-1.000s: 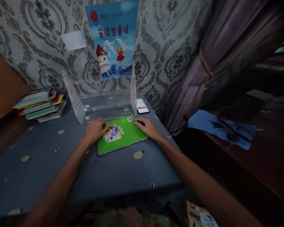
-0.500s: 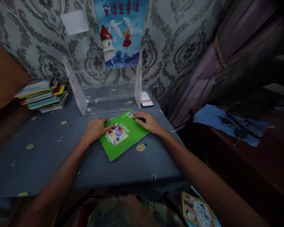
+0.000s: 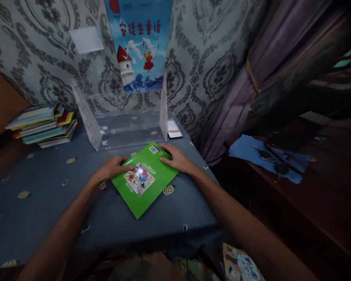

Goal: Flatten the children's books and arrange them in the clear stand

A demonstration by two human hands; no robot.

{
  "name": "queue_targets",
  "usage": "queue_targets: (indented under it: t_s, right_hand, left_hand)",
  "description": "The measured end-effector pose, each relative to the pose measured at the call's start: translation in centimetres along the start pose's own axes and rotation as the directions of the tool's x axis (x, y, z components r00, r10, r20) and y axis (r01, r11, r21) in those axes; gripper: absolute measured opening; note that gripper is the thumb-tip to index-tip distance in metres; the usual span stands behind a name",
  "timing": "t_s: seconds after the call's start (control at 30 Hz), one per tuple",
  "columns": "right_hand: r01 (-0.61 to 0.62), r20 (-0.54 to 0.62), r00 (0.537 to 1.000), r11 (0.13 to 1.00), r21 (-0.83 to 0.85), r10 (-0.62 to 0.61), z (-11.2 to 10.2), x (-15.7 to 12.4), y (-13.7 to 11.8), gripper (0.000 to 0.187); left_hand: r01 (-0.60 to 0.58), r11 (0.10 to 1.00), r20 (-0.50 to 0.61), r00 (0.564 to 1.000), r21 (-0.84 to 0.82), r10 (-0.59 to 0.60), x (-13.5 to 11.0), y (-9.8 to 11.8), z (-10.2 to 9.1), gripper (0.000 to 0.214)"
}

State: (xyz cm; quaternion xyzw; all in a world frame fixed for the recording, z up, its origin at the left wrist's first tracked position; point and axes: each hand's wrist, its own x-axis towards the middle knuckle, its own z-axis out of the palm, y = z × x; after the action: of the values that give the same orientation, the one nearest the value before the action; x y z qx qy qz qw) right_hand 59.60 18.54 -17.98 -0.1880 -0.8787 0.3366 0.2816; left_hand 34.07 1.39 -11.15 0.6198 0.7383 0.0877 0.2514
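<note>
Hands, left hand (image 3: 111, 168) and right hand (image 3: 175, 158), press flat on green book (image 3: 144, 179) lying between them.

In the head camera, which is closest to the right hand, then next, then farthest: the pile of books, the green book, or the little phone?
1. The green book: under the right hand, touching it.
2. The little phone: just behind the hand, near the wall.
3. The pile of books: far off to the left.
</note>
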Motion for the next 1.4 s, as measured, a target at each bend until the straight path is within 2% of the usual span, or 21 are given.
queue_targets:
  t_s: [0.13, 0.2, 0.27, 0.33, 0.4, 0.5, 0.6, 0.7, 0.77, 0.87, 0.93, 1.0, 1.03, 1.1, 1.13, 1.23, 1.3, 1.33, 1.4]
  right_hand:
    - [-0.167, -0.036, 0.984, 0.980, 0.105, 0.172, 0.2, 0.2, 0.6, 0.082]
    - [-0.246, -0.056, 0.962, 0.940, 0.236, 0.266, 0.1, 0.4, 0.7, 0.090]
    - [-0.287, 0.009, 0.950, 0.861, 0.421, 0.312, -0.3, 0.5, 0.6, 0.084]
    - [-0.309, 0.120, 0.948, 0.761, 0.570, 0.294, -0.8, 0.5, 0.1, 0.068]
    - [-0.320, 0.187, 0.946, 0.689, 0.650, 0.263, -1.4, 0.4, -0.5, 0.055]
    - [-0.320, 0.221, 0.947, 0.641, 0.698, 0.233, -2.0, 0.2, -1.1, 0.048]
    - [-0.290, 0.221, 0.957, 0.659, 0.694, 0.188, -2.3, 0.0, -1.3, 0.047]
    - [-0.232, 0.169, 0.973, 0.710, 0.665, 0.159, -2.8, -0.9, -2.0, 0.045]
    - [-0.182, 0.105, 0.983, 0.773, 0.607, 0.149, -3.4, -2.1, -3.0, 0.044]
    - [-0.036, -0.068, 0.995, 0.924, 0.381, 0.066, -4.1, -4.5, -5.2, 0.037]
    - [0.128, -0.159, 0.982, 0.982, 0.137, -0.106, -4.2, -6.4, -6.6, 0.033]
    - [0.281, -0.166, 0.941, 0.954, -0.108, -0.296, -3.8, -8.1, -7.8, 0.033]
    - [0.336, -0.144, 0.917, 0.916, -0.220, -0.372, -3.4, -8.8, -8.3, 0.035]
    - [0.401, -0.081, 0.881, 0.825, -0.398, -0.467, -2.4, -10.0, -9.1, 0.037]
    - [0.419, -0.044, 0.870, 0.784, -0.459, -0.490, -1.8, -10.4, -9.4, 0.037]
    - [0.456, 0.078, 0.864, 0.709, -0.538, -0.497, -0.1, -11.1, -10.0, 0.037]
    - [0.497, 0.169, 0.856, 0.690, -0.527, -0.488, 0.9, -11.3, -10.2, 0.035]
    - [0.522, 0.213, 0.847, 0.682, -0.512, -0.488, 1.4, -11.3, -10.2, 0.034]
    - [0.569, 0.284, 0.821, 0.669, -0.479, -0.495, 2.2, -11.2, -10.3, 0.034]
  left_hand:
    - [0.020, 0.972, -0.213, 0.977, 0.235, 0.031, -1.0, 1.6, -0.6, 0.042]
    - [0.053, 0.930, -0.307, 0.949, 0.363, 0.066, -1.7, 2.8, -1.2, 0.038]
    - [0.090, 0.886, -0.359, 0.929, 0.454, 0.089, -2.4, 4.0, -1.9, 0.034]
    - [0.123, 0.844, -0.402, 0.908, 0.522, 0.116, -3.3, 5.1, -2.7, 0.031]
    - [0.134, 0.807, -0.442, 0.881, 0.575, 0.168, -4.1, 6.0, -3.3, 0.029]
    - [0.100, 0.766, -0.478, 0.830, 0.634, 0.288, -5.1, 6.9, -3.7, 0.028]
    - [0.045, 0.710, -0.501, 0.740, 0.702, 0.448, -5.8, 7.1, -3.5, 0.029]
    - [-0.004, 0.649, -0.506, 0.622, 0.761, 0.597, -6.3, 6.6, -3.2, 0.034]
    - [-0.042, 0.634, -0.514, 0.544, 0.772, 0.663, -6.6, 6.0, -3.0, 0.035]
    - [-0.072, 0.600, -0.512, 0.447, 0.797, 0.734, -6.8, 5.0, -2.4, 0.030]
    - [-0.077, 0.552, -0.477, 0.414, 0.830, 0.775, -6.8, 4.0, -1.8, 0.026]
    - [-0.097, 0.509, -0.428, 0.423, 0.855, 0.799, -6.5, 2.8, -0.8, 0.023]
    - [-0.116, 0.499, -0.405, 0.444, 0.859, 0.799, -6.3, 2.1, -0.3, 0.023]
    - [-0.152, 0.506, -0.368, 0.516, 0.849, 0.773, -5.6, 0.7, 1.0, 0.021]
    - [-0.161, 0.521, -0.354, 0.566, 0.838, 0.744, -5.2, 0.1, 1.6, 0.019]
    - [-0.147, 0.582, -0.300, 0.743, 0.800, 0.599, -4.0, -1.3, 3.0, 0.015]
    - [-0.120, 0.616, -0.253, 0.838, 0.779, 0.484, -3.3, -1.7, 3.3, 0.015]
    - [-0.109, 0.628, -0.235, 0.868, 0.771, 0.438, -3.0, -1.9, 3.3, 0.015]
    - [-0.094, 0.648, -0.216, 0.898, 0.756, 0.383, -2.5, -2.1, 3.1, 0.017]
